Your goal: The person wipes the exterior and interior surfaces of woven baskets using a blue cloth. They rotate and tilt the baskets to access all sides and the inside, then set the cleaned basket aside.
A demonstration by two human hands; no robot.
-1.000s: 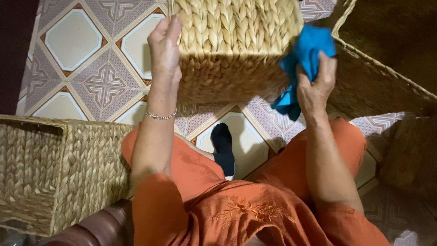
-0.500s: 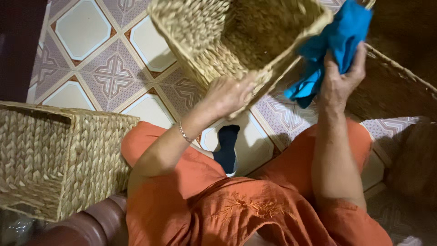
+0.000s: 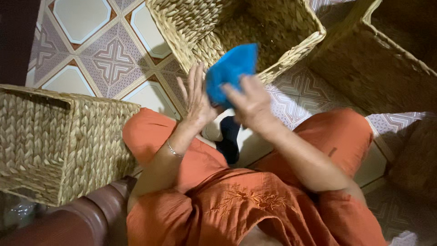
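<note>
A bright blue cloth is bunched in my right hand, held up in front of me above my knees. My left hand is just left of it, palm flat and fingers spread, touching or almost touching the cloth's edge. Behind both hands a woven straw basket lies on the tiled floor, its opening facing up. My legs in orange trousers sit below, with a dark sandalled foot between them.
A second woven basket stands at my left knee. A larger woven basket sits at the upper right, and another woven surface shows at the right edge. The edge of a brown seat is at lower left.
My left hand has let go of the basket, which now rests on the floor with its opening up. My right hand brought the blue cloth leftward to meet the left hand.
</note>
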